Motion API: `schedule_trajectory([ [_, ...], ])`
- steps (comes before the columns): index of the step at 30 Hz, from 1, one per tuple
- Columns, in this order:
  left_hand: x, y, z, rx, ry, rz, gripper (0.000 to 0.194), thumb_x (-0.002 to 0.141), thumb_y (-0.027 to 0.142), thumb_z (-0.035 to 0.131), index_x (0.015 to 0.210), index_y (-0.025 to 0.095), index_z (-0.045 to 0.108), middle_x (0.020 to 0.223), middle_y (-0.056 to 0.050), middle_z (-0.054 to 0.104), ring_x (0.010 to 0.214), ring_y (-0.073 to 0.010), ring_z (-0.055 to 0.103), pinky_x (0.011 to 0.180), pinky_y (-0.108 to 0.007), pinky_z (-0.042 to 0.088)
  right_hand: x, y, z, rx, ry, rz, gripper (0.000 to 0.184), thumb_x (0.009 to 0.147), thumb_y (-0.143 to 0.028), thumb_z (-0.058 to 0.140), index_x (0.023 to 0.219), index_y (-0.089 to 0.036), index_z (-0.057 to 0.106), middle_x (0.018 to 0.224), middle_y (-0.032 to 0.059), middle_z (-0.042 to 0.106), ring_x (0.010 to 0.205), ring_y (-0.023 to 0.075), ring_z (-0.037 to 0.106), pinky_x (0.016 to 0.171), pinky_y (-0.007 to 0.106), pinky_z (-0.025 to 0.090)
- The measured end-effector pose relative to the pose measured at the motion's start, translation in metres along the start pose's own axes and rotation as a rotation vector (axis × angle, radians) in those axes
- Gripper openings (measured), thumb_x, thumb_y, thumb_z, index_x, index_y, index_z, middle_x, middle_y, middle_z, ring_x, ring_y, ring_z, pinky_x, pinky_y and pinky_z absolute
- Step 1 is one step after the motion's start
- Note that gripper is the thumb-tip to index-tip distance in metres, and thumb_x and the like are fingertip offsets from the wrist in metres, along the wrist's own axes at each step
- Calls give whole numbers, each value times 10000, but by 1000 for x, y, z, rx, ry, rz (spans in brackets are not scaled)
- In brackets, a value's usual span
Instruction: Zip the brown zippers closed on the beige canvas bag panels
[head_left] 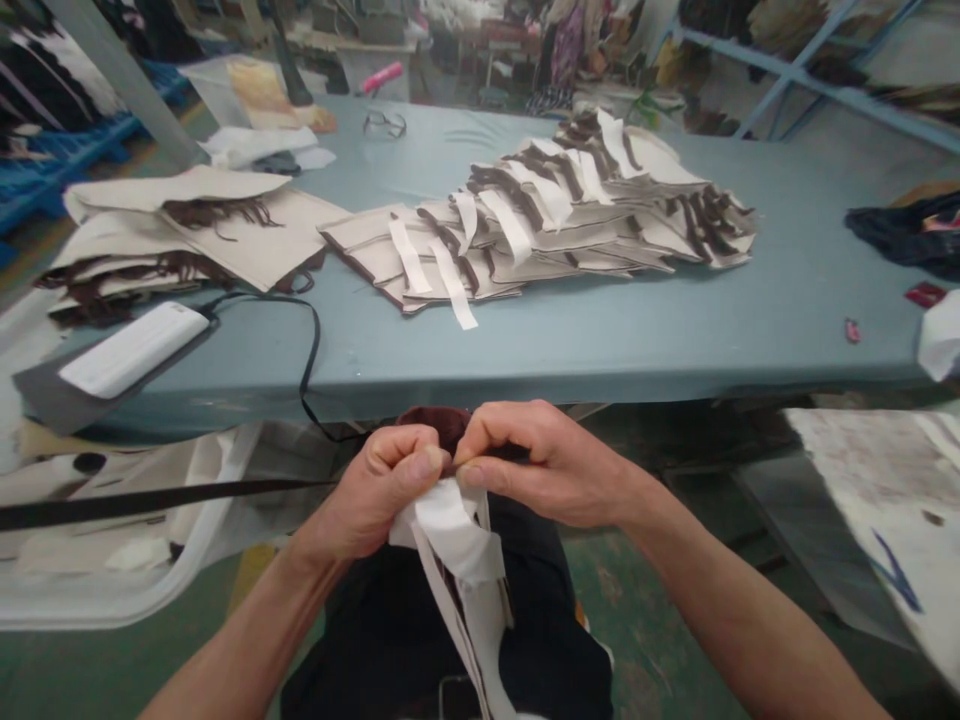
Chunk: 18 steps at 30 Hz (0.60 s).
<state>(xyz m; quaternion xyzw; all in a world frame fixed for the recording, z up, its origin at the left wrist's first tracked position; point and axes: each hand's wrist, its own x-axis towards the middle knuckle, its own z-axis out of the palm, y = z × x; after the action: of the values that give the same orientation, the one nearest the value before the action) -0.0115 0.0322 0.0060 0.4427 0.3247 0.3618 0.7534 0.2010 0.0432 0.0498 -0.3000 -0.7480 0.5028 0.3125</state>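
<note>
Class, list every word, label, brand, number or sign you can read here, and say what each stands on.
No text can be read.
White rectangular device: small dark mark near one end, too small to read.
Pale board at right: blue mark, not clearly a letter or number.
White strip at front centre: no lettering visible.

Cream fabric piece (481, 612), dark-edged, hanging down

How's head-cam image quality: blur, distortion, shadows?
Head view: left hand and right hand fairly clear; background beyond the table soft; grey pole leans, probably wide-angle distortion; underneath the table's near edge is dark; white strip between the hands looks pale, low-detail.
</note>
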Motion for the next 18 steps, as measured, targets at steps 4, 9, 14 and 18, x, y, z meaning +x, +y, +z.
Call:
schedule_trajectory([
  [4, 2, 21, -12, 275, -159, -37, 622, 905, 668, 722, 634, 191, 429, 602, 72, 310, 526, -66, 225, 447, -209, 166, 3, -3, -8, -220, 14, -100, 172, 988, -220, 705, 831, -176, 652, 804, -18, 681, 736, 112, 578, 725, 242, 416],
  [9, -1, 54, -9, 589, -337, -28, 573, 1037, 610, 523, 646, 203, 425, 622, 55, 295, 545, -97, 243, 467, -250, 211, 16, -2, -13, -114, -60, -137, 228, 997, -332, 720, 832, -184, 666, 816, -10, 688, 762, 128, 585, 746, 256, 436],
  [14, -7, 51, -8, 659, -278, 17, 560, 1038, 619, 484, 666, 202, 466, 612, 46, 340, 543, -109, 273, 462, -259, 236, 26, 17, -2, 170, -32, -98, 420, 968, -566, 716, 796, -190, 640, 865, 15, 663, 861, 158, 612, 844, 300, 487],
  [18, -13, 37, -11, 749, -78, 164, 597, 1056, 591, 482, 610, 204, 395, 583, 49, 326, 517, -95, 295, 472, -245, 250, 20, 32, 17, 258, 198, -28, 328, 994, -520, 668, 979, -193, 666, 1175, 85, 710, 1125, 193, 644, 971, 330, 500],
])
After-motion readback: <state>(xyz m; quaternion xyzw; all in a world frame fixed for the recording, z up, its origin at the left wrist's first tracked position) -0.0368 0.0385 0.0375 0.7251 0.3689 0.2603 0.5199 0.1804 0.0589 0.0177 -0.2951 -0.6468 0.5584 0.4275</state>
